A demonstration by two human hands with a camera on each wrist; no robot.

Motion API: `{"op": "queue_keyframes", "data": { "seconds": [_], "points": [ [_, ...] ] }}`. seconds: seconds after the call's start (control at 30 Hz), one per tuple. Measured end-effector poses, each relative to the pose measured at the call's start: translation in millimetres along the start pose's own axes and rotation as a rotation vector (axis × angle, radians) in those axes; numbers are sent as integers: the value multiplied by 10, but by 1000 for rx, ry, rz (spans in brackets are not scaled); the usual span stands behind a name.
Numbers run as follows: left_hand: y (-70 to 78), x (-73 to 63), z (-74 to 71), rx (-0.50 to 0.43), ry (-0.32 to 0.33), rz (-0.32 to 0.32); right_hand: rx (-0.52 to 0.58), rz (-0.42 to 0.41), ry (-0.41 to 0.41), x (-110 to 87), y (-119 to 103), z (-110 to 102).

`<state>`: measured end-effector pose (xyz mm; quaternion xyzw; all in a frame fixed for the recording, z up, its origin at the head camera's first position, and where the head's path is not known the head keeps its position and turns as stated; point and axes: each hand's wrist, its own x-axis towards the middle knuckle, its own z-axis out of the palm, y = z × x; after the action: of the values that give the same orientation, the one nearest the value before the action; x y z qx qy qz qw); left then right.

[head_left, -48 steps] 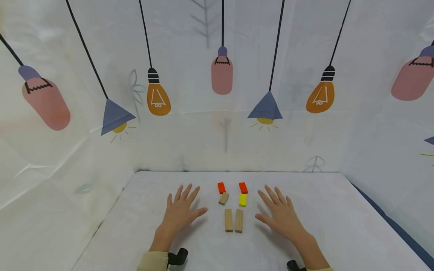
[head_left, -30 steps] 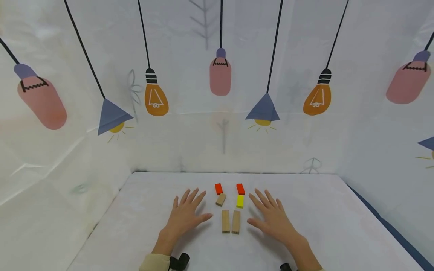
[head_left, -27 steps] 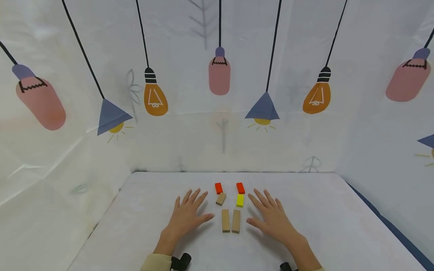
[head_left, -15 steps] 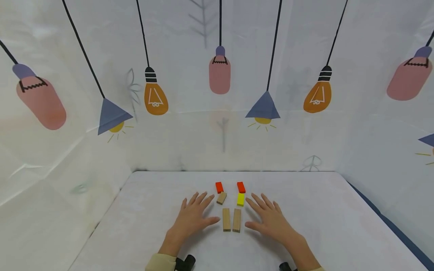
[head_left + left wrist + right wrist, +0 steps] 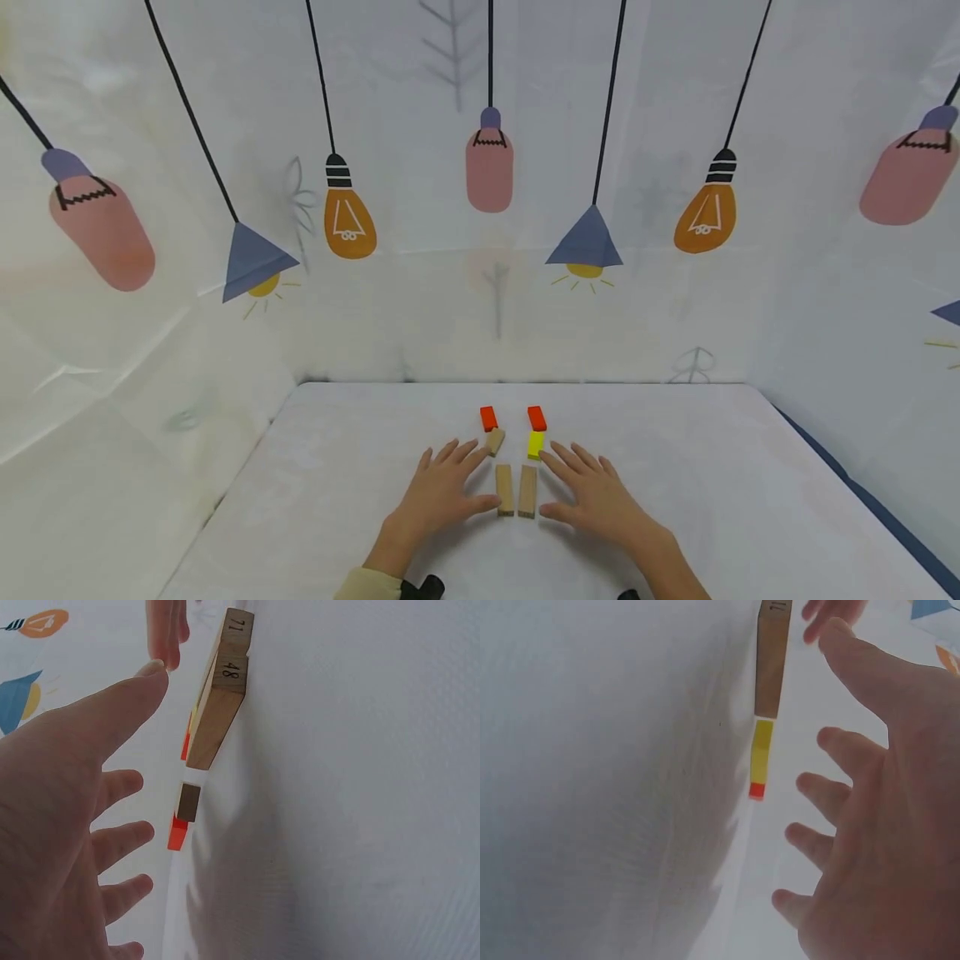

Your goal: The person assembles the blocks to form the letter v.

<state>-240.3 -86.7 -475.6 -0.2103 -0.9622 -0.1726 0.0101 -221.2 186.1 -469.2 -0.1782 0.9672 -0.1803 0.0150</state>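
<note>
My left hand (image 5: 442, 493) hovers with spread fingers left of the blocks, its thumb overlapping the left long wooden block (image 5: 504, 490) in the head view. On the other side my right hand (image 5: 595, 493) is spread too, thumb close beside the right long wooden block (image 5: 527, 492), index fingertip at the yellow block (image 5: 536, 445). A short wooden block (image 5: 496, 442) lies by the left fingertips. Farther back sit two red blocks, a left red block (image 5: 488, 418) and a right red block (image 5: 537, 418). In the left wrist view the long block (image 5: 217, 712) bears the number 48. Neither hand holds anything.
A white-covered table (image 5: 360, 417) carries the blocks. Behind it hangs a pale sheet (image 5: 420, 317) printed with lamps and bulbs. Dark camera mounts (image 5: 431, 587) sit at the wrists, and a blue strip (image 5: 885, 508) runs along the table's right side.
Both hands have come inward toward the blocks and slightly nearer the body, the left one moving farther. The fingers stay spread. The blocks keep their arrangement while the head view shifts slightly.
</note>
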Motion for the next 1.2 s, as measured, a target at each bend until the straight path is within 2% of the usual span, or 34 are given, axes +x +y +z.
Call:
{"op": "queue_keyframes", "data": {
  "seconds": [0.3, 0.63, 0.97, 1.2],
  "points": [
    [52, -12, 57, 34, 13, 46, 35, -94, -1, -17, -72, 60],
    [127, -31, 77, 27, 26, 90, 55, -129, -17, -9, -159, 53],
    [154, 7, 156, 54, 9, 88, 34, -109, -55, 59, -237, 77],
    [170, 10, 138, 48, -33, 76, -20, -104, -32, 82, -239, 99]
  ]
}}
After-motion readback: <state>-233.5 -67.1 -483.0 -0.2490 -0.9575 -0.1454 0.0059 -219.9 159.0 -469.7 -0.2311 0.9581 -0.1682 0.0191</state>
